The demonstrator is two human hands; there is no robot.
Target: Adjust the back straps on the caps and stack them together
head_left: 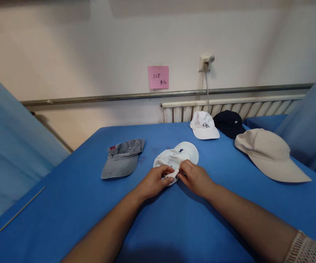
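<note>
Here: held white cap [174, 155] on blue table [73, 186] | pink note [158, 77] | radiator [230, 108]

Pink note [158, 77] on the wall [65, 47], top middle of the frame, handwriting too small to make out for me. Socket [204, 64] is upper right of it, plugged in, with a cable [207, 87] hanging down past a metal rail [114, 97]. Radiator [256, 106] just below that, right half. Blue curtains at both edges, left one [12, 153] and right one [308, 106]. Thin stick [22, 209] lower left on the blue bench [65, 215]. Also a grey cap [121, 166] left of centre, plus a dark cap [229, 123] and beige cap [270, 153] over right.
</note>
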